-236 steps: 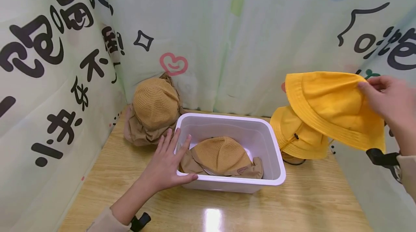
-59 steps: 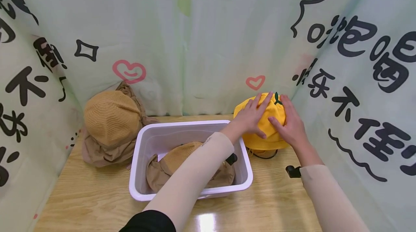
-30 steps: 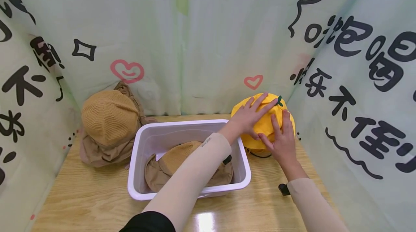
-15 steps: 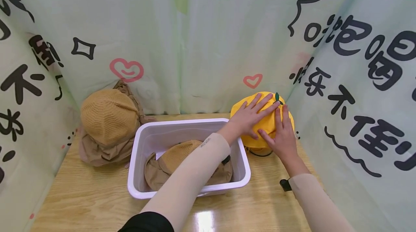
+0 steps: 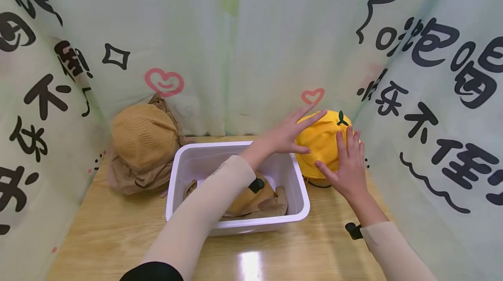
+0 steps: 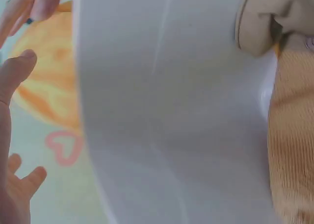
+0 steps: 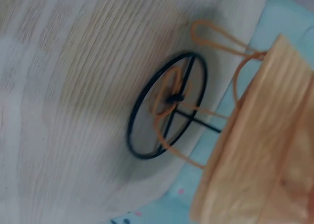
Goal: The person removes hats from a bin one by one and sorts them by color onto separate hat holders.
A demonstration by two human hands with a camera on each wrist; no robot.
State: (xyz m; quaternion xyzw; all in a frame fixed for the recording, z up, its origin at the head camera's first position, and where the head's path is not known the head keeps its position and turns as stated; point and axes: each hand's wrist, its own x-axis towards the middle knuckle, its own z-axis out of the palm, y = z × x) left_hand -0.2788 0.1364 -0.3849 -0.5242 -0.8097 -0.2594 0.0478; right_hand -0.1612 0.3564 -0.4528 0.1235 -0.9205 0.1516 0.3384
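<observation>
A yellow bucket hat point(image 5: 324, 145) with a green leaf sprout on its crown sits on a wire stand at the back right. My left hand point(image 5: 277, 134) is held above the right end of the white bin, fingers spread, fingertips overlapping the hat's left edge; contact is unclear. At the hat's front right, my right hand point(image 5: 349, 169) lies with straight, parted fingers, touching or very close to it. The left wrist view shows the bin's wall point(image 6: 142, 87) between that camera and the hat. The stand's black ring base point(image 7: 131, 131) and the hat's cords appear under the brim in the right wrist view.
Inside the white bin point(image 5: 302, 211) lies a tan and brown hat point(image 5: 271, 206), partly covered by my left forearm. Another tan knit hat with brown cloth point(image 5: 143, 137) stands at the back left. Printed curtains point(image 5: 259, 53) enclose the wooden table point(image 5: 129, 233).
Earlier my right hand held a yellow hat up beside another on the stand; now one sits there under both hands. Most recently my left hand drew back leftward off the crown; my right hand spread slightly rightward.
</observation>
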